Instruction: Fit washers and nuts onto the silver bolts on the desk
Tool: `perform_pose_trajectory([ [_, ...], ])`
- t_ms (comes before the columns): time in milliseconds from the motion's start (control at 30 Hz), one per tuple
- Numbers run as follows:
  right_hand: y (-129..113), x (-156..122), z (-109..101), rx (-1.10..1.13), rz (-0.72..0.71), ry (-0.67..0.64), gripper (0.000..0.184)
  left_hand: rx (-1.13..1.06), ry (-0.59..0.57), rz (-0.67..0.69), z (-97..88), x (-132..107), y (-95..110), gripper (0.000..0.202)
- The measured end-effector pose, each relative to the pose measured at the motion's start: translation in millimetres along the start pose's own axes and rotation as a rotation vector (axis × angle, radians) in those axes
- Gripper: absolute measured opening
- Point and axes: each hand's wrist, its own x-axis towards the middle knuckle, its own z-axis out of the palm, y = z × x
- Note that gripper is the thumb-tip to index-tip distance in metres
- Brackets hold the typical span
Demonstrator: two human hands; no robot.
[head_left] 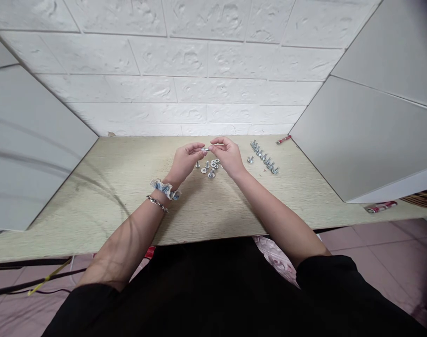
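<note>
A small metal bolt point(205, 149) is pinched between the fingertips of my left hand point(187, 161) and my right hand point(228, 154), held just above the table. Whether a washer sits on it is too small to tell. Below my hands lie loose flat washers point(204, 171) and a few bolts, one bolt point(207, 164) standing on its head. Closer to me, another bolt point(211, 173) stands with a washer round it. Right of my right hand, several bolts with washers point(264, 157) form a slanting row, and a single bolt with a washer point(250, 160) stands beside it.
The pale wooden table point(206, 210) meets a white brick-patterned wall point(206, 89). Grey panels close in the left point(34, 150) and right point(385, 135). A red battery point(283, 139) lies at the back right, another red battery point(381, 207) near the right front edge.
</note>
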Motion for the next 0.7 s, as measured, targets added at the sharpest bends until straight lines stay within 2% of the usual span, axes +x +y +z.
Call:
perform_pose_trajectory([
  [100, 2.2, 0.4, -1.3, -0.013, 0.049, -0.007, 0.025, -0.005, -0.011, 0.011, 0.2, -1.3, 0.9, 0.033],
  [233, 3.9, 1.5, -2.8, -0.022, 0.045, 0.022, 0.031, -0.025, -0.013, 0.023, 0.6, -2.0, 1.8, 0.034],
  [333, 3.4, 1.7, -4.4, -0.111, 0.056, 0.044, 0.032, -0.031, 0.003, 0.029, 0.6, -1.4, 1.6, 0.032],
  [500, -1.3, -0.3, -4.9, -0.262, 0.142, -0.074, 0.049, -0.021, 0.008, 0.025, -0.3, 0.1, 1.0, 0.03],
  [567, -2.1, -0.1, -3.9, -0.261, 0.156, -0.089, 0.048, -0.008, 0.003, 0.023, -0.8, 0.5, 0.9, 0.03],
  [700, -2.5, 1.3, -2.4, -0.268, 0.18, -0.111, 0.033, 0.007, -0.001, 0.022, -1.2, 0.3, 1.4, 0.03],
])
